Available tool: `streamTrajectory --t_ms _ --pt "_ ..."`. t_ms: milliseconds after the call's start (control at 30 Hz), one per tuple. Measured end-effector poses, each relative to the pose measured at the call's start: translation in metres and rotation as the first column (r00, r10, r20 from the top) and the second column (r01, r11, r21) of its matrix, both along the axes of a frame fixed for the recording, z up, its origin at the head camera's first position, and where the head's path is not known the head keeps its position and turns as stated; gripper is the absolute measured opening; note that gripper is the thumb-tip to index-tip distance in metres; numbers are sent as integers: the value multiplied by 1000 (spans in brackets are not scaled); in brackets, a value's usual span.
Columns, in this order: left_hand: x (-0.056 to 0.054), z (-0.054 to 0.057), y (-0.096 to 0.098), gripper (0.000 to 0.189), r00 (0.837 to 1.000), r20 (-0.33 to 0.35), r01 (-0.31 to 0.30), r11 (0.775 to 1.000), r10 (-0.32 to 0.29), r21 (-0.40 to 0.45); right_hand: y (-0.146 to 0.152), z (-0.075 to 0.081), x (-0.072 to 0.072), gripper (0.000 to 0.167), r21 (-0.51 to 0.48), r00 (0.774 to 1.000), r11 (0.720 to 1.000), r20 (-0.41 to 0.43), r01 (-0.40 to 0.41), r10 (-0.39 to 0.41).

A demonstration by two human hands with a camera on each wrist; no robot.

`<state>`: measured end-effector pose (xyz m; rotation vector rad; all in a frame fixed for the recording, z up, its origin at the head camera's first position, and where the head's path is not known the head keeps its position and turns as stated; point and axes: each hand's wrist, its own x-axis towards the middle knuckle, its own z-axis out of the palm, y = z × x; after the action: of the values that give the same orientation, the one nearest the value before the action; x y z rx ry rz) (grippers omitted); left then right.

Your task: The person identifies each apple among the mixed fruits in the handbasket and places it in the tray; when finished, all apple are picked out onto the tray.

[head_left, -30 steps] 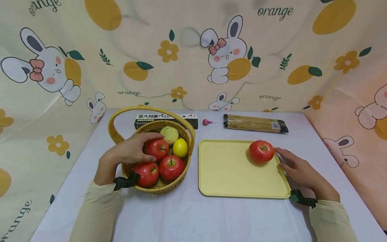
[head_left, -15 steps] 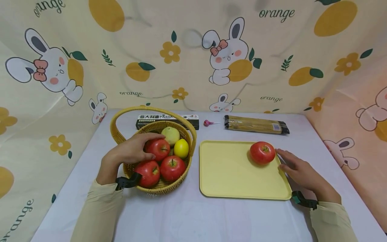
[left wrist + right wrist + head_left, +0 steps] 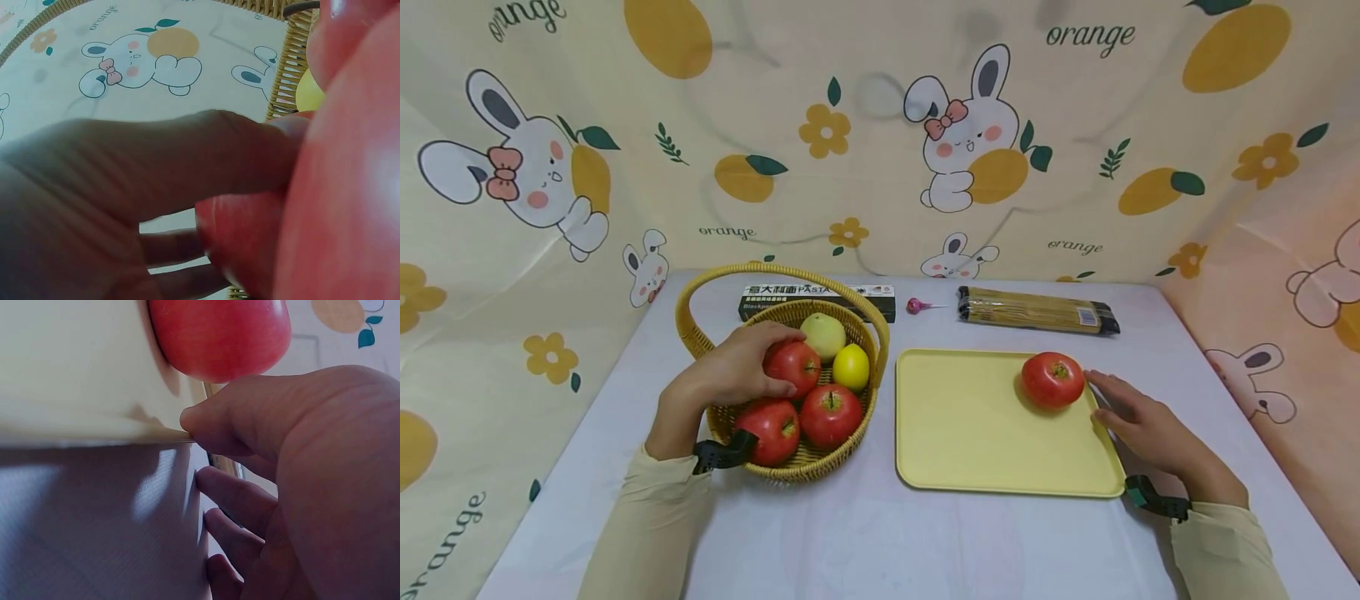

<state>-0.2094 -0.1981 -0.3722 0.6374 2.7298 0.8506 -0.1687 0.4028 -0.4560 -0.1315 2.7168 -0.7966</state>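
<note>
In the head view, my left hand (image 3: 730, 367) reaches into a wicker basket (image 3: 801, 477) and grips a red apple (image 3: 797, 368) between thumb and fingers. Two more red apples, one nearer the wrist (image 3: 775, 432) and another beside it (image 3: 832, 415), lie in the basket with a pale green round fruit (image 3: 823, 336) and a yellow lemon (image 3: 851, 367). My right hand (image 3: 1150, 427) rests at the right edge of a yellow tray (image 3: 970, 425). Its thumb touches the rim in the right wrist view, while the other fingers extend beside it. One red apple (image 3: 1052, 381) sits on the tray.
The basket's tall handle (image 3: 752, 268) arches over its far side. Behind stand a black pasta box (image 3: 880, 308), a small pink-wrapped lollipop (image 3: 914, 306) and a packet of thin sticks or noodles (image 3: 1033, 310). A printed cloth (image 3: 865, 167) hangs behind the table.
The head view has shifted slightly. My left thumb sits a little further along the gripped apple. The right hand, the tray and the apple on it have stayed in place.
</note>
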Motion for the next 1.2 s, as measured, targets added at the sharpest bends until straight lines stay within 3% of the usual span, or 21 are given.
streamTrajectory --t_ms 267,500,700,800,967,1200 --pt "1 2 0 73 1000 2 -11 1000 11 5 1 -1 0 79 7 1000 1000 -3 -2 2" --pt "8 14 -2 75 999 -44 -19 998 22 56 2 -1 1 79 4 1000 1000 -3 -2 2" --pt "17 27 1 77 998 -69 11 994 -4 107 1 0 1 79 -6 1000 1000 -2 0 0" --pt "24 34 4 78 997 -61 56 985 -46 163 1 0 1 79 -9 1000 1000 -2 0 0" --pt "36 43 10 77 988 -39 152 948 -147 281 1 0 1 79 -10 1000 1000 -5 -1 1" --pt "46 45 25 71 946 -49 308 841 -321 445 0 -1 -1 79 -1 1000 1000 -2 1 -1"
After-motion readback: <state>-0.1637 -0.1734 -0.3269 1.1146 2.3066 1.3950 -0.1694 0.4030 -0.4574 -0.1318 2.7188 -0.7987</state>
